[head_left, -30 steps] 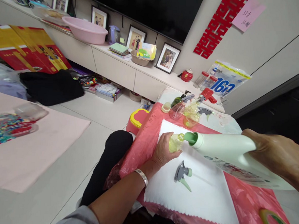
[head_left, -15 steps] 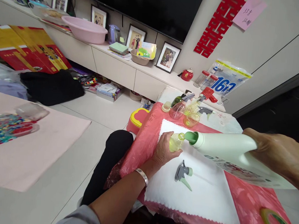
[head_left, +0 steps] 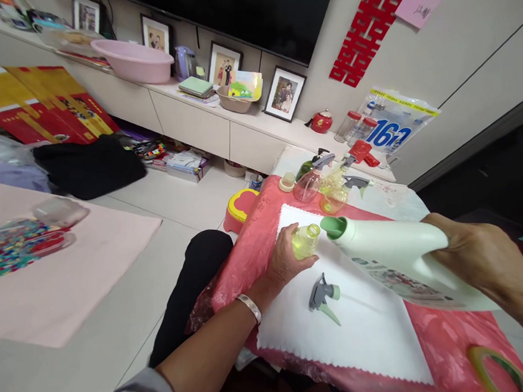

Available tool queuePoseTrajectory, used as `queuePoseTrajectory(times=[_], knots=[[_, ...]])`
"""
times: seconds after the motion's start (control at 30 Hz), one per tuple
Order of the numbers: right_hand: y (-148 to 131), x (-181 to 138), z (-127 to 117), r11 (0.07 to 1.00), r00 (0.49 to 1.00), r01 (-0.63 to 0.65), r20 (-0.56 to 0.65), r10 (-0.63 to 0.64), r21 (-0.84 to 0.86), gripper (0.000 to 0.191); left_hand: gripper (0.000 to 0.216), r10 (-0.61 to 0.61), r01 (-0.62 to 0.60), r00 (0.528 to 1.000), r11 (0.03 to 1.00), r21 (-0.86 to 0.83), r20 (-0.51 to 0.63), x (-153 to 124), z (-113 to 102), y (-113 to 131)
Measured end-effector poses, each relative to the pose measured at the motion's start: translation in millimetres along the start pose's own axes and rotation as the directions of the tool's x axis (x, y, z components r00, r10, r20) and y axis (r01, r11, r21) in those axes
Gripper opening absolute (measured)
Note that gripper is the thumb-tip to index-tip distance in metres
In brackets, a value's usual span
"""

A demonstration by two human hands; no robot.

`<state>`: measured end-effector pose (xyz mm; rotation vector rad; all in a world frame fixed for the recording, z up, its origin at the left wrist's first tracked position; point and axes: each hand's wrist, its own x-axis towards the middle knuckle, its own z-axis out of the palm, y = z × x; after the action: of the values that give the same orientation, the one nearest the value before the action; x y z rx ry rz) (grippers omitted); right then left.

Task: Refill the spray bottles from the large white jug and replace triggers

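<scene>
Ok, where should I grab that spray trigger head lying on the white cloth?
Take the spray trigger head by its grey body, with your grip coming from above: it lies on its side on the white cloth, nothing touching it, so the two flat sides are the easiest to pinch.

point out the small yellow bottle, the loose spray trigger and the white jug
small yellow bottle (head_left: 303, 244), head view, its body
loose spray trigger (head_left: 320, 292), head view, grey head
white jug (head_left: 390, 247), head view, its side

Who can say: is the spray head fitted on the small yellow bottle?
No, the spray head lies loose on the white cloth beside the open-necked small yellow bottle.
</scene>
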<state>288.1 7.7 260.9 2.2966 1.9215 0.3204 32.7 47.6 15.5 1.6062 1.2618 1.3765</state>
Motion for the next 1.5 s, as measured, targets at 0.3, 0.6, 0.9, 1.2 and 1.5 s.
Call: queuePoseTrajectory(times=[0.3, 0.6, 0.9, 1.2, 1.5], knots=[[-2, 0, 16, 0.773, 0.893, -0.047, -0.32, 0.316, 0.632, 0.047, 0.08, -0.115, 0.115, 0.993, 0.993, -0.029, -0.013, 0, -6, 2], [-31, 17, 104, 0.422, 0.753, 0.112, -0.354, 0.554, 0.899, 0.033, 0.079, -0.076, 0.079, 0.997, 0.983, -0.167, 0.024, 2, -10, -7], [-49, 22, 161, 0.261, 0.752, 0.077, -0.228, 0.619, 0.962, 0.035, 0.075, -0.014, 0.014, 1.0, 0.994, -0.105, -0.005, 2, -14, -6], [-40, 4, 161, 0.305, 0.825, 0.033, -0.198, 0.53, 0.952, 0.053, 0.071, 0.008, -0.008, 1.0, 1.0, -0.014, -0.026, 2, -16, -8], [-56, -99, 194, 0.668, 0.825, 0.183, -0.482, 0.295, 0.722, 0.032, 0.076, 0.037, -0.038, 0.999, 0.999, 0.007, 0.04, 3, -14, -7]])
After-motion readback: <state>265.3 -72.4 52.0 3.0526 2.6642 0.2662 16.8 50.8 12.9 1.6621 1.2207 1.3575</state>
